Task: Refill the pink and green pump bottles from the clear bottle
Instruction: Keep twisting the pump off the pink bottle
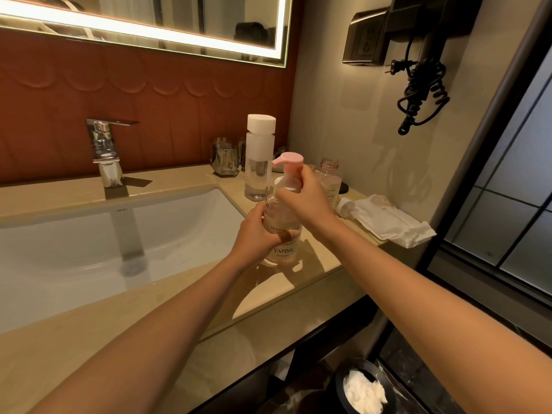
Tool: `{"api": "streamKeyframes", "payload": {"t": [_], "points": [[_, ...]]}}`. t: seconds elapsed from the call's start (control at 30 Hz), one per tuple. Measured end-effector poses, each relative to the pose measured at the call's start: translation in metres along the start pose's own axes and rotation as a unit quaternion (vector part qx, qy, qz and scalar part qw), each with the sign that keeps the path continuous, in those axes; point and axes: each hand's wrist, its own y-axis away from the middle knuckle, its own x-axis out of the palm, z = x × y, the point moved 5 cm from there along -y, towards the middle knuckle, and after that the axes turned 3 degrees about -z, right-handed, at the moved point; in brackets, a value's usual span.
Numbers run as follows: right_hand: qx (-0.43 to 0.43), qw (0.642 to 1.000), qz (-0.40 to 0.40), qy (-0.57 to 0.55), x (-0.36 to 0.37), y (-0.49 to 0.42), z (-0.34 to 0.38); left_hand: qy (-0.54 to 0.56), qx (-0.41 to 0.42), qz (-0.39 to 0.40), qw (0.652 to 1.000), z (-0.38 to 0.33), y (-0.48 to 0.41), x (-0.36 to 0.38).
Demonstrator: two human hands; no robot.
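The pink pump bottle (282, 231) stands upright on the beige counter (209, 294), right of the sink. My left hand (257, 231) grips its body. My right hand (301, 195) grips the collar of the pink pump head (288, 160) at the bottle's neck. Just behind stands the tall clear bottle (259, 158) with its white cap on, a little liquid at the bottom. A second bottle (329, 182), open at the top and without its pump, stands to the right. A loose pump head (346, 207) lies beside it on white tissue (388, 224).
The white sink basin (89, 243) and chrome tap (104, 150) fill the left. Glass tumblers (224, 158) stand at the back of the counter. A hair dryer with coiled cord (424, 94) hangs on the right wall. A bin (361, 389) with tissue sits below.
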Motion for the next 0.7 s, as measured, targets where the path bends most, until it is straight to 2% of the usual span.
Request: {"api": "streamKeyframes", "payload": {"t": [0.2,0.37,0.5,0.7], "points": [[0.013,0.996,-0.069,0.062,-0.005,-0.009,-0.001,-0.011,0.001,0.003,1.0,-0.001,0.0,0.0],[-0.004,0.998,-0.04,0.046,-0.002,-0.002,-0.001,-0.007,-0.003,0.001,1.0,0.002,-0.001,0.0],[0.021,1.0,-0.008,-0.01,-0.002,0.0,0.0,0.005,-0.002,0.003,1.0,0.001,-0.001,0.001],[0.005,0.996,-0.054,0.07,-0.009,-0.007,-0.001,-0.005,0.001,0.005,1.0,0.0,-0.001,0.0]]}}
